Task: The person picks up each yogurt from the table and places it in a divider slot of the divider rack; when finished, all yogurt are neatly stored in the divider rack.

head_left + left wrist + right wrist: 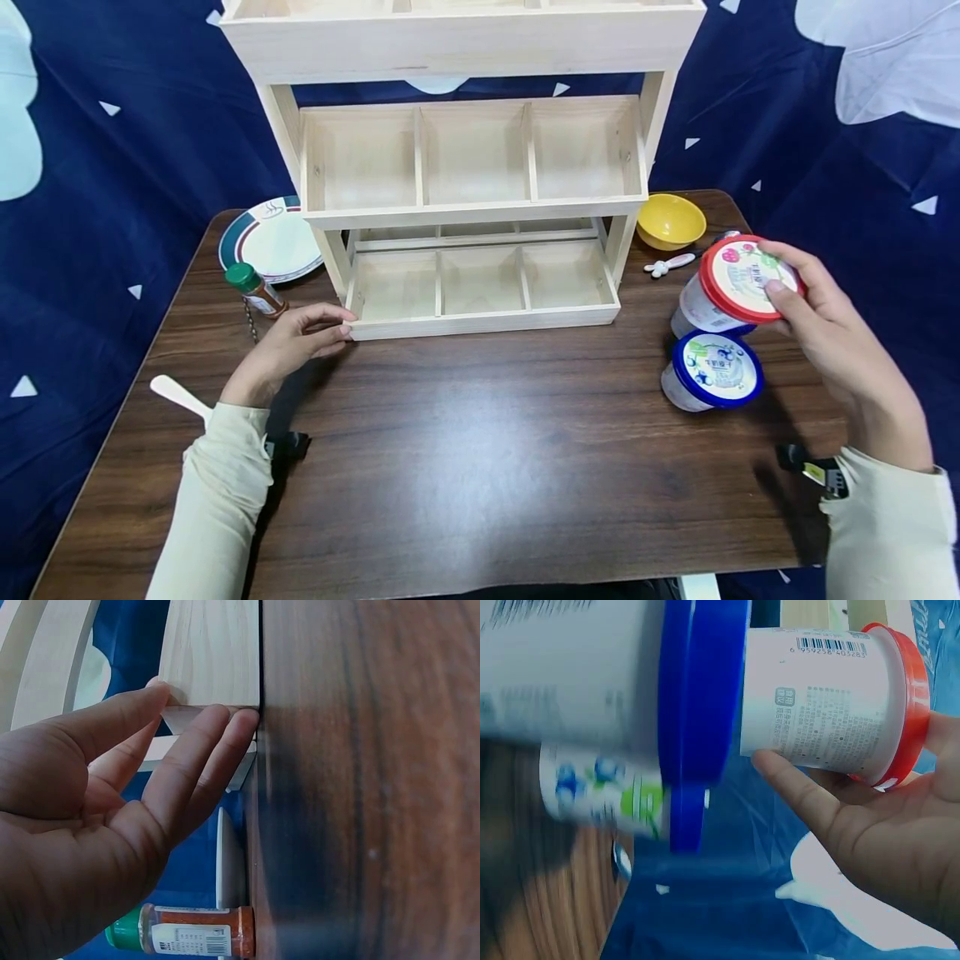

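A white tub with a red lid [752, 279] is in my right hand [843, 350], which grips it at the lid. In the right wrist view, a finger lies along the side of the red-lidded tub [817, 697]. Below it, a tub with a blue lid [716, 371] stands on the table; another blue lid [686, 814] shows behind. My left hand [288, 346] touches the lower left front corner of the wooden shelf [480, 323]. In the left wrist view, its fairly straight fingers [187, 761] meet the shelf's end piece [214, 656].
The tiered shelf has divided compartments. Left of it are a plate [281, 242] and a green-capped spice bottle [258, 292]. A white handle [177, 393] sticks out beside my left forearm. On the right are a yellow bowl [670, 221] and a rabbit-shaped handle [670, 265].
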Available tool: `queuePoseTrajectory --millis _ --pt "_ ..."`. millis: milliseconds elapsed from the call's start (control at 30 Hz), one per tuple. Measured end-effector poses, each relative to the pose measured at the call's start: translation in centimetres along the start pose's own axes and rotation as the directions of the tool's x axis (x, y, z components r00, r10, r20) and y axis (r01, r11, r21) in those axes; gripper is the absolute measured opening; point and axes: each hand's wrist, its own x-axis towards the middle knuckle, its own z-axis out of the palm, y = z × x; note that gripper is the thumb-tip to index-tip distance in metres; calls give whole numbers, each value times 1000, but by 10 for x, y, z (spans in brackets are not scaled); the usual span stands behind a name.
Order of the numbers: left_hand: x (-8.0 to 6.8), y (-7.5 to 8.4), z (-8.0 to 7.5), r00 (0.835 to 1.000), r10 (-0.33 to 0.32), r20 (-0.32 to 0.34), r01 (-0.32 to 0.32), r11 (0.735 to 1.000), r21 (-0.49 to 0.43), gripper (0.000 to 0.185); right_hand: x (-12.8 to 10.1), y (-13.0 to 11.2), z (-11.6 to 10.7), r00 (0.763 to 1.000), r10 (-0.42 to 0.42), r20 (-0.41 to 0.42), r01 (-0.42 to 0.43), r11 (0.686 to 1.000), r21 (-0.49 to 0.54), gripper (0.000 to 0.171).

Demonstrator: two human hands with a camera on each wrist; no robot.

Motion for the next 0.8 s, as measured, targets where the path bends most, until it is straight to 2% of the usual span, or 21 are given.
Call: queuePoseTrajectory --millis 67,467,700,800 --pt "0 0 0 1000 0 -1 0 1000 0 34 4 -1 6 1000 -5 25 4 998 68 50" --pt "1 -2 -1 1000 -9 5 9 1000 8 34 23 -12 36 997 31 76 -28 999 -40 52" --pt "2 0 -2 1000 -26 5 26 999 37 34 30 -18 56 994 48 100 -57 994 93 52" --pt "2 0 -2 1000 -20 3 20 999 32 33 32 -24 65 994 66 91 -71 996 51 52"
